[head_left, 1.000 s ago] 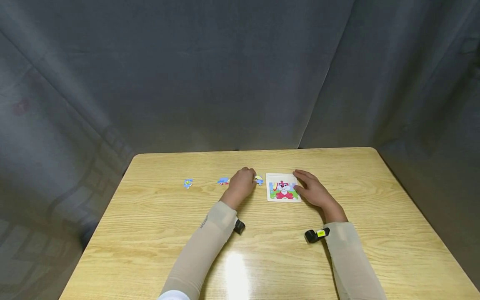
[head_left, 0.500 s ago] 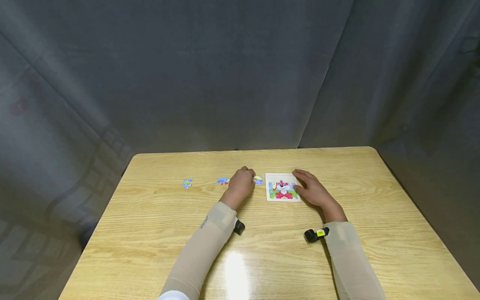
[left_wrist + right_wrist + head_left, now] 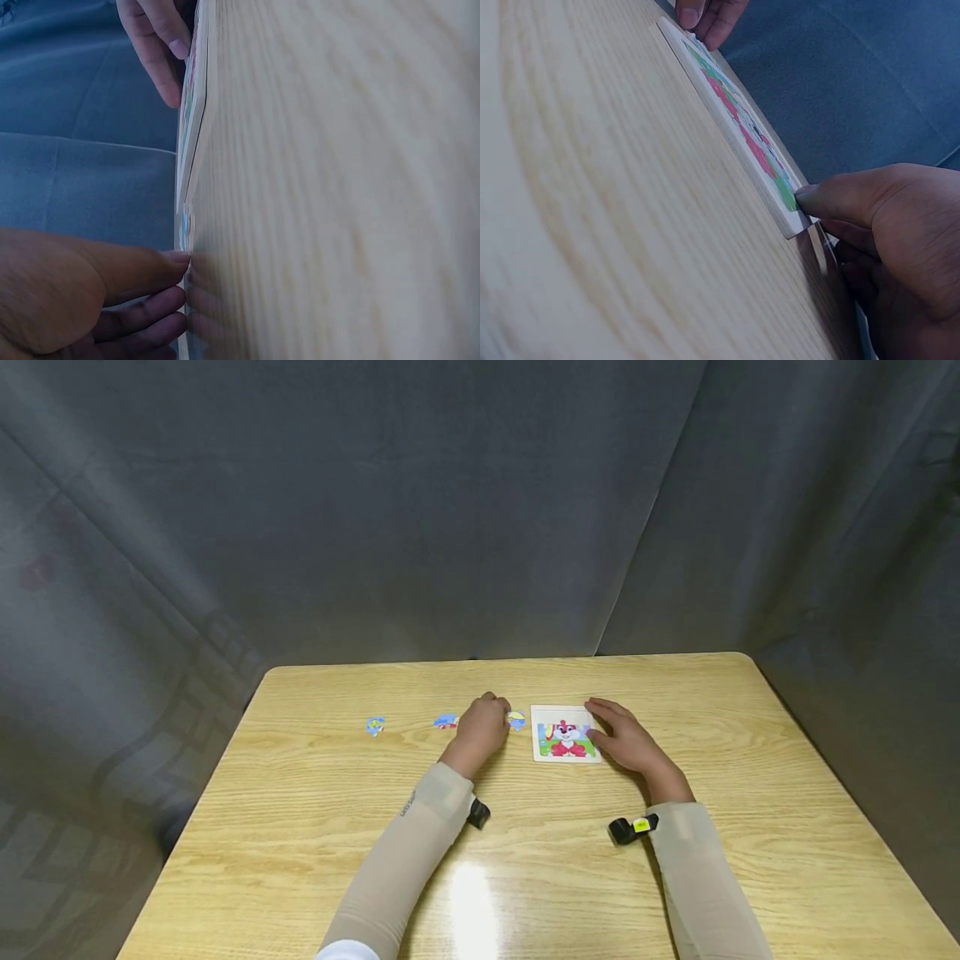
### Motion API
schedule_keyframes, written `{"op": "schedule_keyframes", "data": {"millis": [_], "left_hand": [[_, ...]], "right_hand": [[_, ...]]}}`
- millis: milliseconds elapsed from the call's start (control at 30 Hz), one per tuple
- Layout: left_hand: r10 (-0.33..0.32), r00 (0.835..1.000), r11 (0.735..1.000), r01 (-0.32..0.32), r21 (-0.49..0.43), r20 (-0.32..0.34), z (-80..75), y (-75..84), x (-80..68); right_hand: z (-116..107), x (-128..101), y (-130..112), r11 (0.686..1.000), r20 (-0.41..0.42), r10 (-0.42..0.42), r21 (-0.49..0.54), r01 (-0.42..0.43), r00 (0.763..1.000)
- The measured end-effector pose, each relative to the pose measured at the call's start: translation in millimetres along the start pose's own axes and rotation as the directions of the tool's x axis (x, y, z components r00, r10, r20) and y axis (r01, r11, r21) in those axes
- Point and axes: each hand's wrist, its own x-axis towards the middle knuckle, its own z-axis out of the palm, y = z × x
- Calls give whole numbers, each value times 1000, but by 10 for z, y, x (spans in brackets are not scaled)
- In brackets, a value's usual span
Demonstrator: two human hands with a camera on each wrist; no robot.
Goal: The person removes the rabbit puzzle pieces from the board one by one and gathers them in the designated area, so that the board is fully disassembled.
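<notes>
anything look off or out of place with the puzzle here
Three puzzle pieces lie outside the puzzle board: one at the left hand, one just behind it, one farther left. The right hand touches the board's edge. Nothing looks damaged.

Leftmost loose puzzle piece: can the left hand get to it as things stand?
Probably yes. The leftmost puzzle piece lies alone on bare table, to the left of the left hand; only another loose piece lies between.
</notes>
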Motion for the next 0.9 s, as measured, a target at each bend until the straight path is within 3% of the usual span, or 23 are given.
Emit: {"op": "schedule_keyframes", "data": {"millis": [233,433,667,900], "left_hand": [[-9,1000,999,9,-52,-2,-24,36,-22],[25,999,989,-31,-144,-41,-65,211,-68],[56,998,985,-55,-162,6,-59,454,-96],[57,997,983,-47,-178,48,12,552,-109]], "right_hand": [[11,9,20,1000,11,-2,1,2,1000],[-18,1,20,1000,28,-20,-11,20,999],[-33,-2,40,999,34,-33,20,32,999],[-43,2,52,999,40,-40,39,38,998]]}}
